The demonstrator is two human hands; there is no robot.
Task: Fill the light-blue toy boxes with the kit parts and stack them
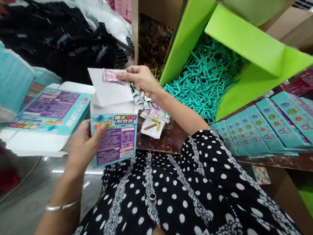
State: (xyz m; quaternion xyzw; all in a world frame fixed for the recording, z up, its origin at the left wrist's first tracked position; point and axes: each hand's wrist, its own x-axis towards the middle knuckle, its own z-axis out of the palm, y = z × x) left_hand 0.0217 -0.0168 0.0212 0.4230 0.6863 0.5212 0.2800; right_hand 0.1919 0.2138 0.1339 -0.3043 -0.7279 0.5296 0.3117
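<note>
My left hand (85, 144) grips a teal and purple printed carton (116, 145) upright, its thumb across the front. The carton's top is open, with a white inner flap (110, 94) standing up. Between thumb and fingers of my right hand (142, 80) is a small shiny pink sachet (109, 76), held in front of that white flap. Whether the fingers also pinch the flap is unclear. Just right of the carton, pink and green sachets (155, 108) lie on the dark table, beside small white cards (153, 127) with a pickaxe picture.
Flattened teal cartons (52, 109) are stacked at left. Behind them lies a heap of black plastic parts (63, 45). A green-lined box (251, 38) holds many teal sticks (202, 76). Filled-out teal cartons (267, 121) stand in a row on the table (172, 141) at right.
</note>
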